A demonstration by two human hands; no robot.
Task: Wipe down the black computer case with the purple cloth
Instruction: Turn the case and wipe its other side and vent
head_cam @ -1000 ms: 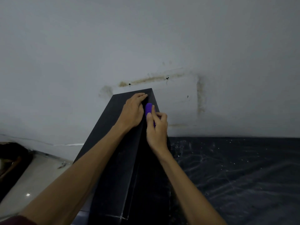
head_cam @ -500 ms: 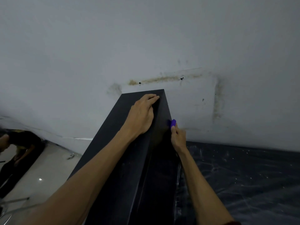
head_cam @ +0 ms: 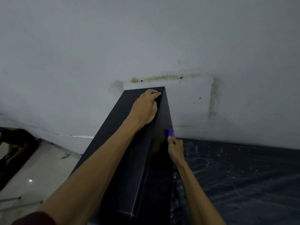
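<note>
Items listed left to right, each placed from the black computer case [head_cam: 123, 159].

1. Far left of the case: a dark, low shape [head_cam: 14, 143] by the wall. We cannot make out what it is.
2. Left of the case: pale glossy floor [head_cam: 40, 168], with thin metal rods [head_cam: 9, 199] lying on it at the near corner.
3. Near left of the case: a dark red sleeve [head_cam: 35, 219], from which our left forearm runs up along the case's top panel.
4. On the case's top, at its far end: left hand [head_cam: 146, 108], palm down, fingers bent over the ridge where top meets right side, gripping the case.
5. The case itself: tall, matt black, with its far end against the wall.
6. On the case's right side panel, at its far edge: purple cloth [head_cam: 170, 132], a small wad, only its tip showing.
7. Just below the cloth: right hand [head_cam: 176, 149], fingers pinching the cloth against the panel.
8. Right of the case: black plastic sheet [head_cam: 243, 176], wrinkled and speckled white.
9. Behind the case: grey wall [head_cam: 146, 38], with brown stains [head_cam: 162, 77] above and to the right.
</note>
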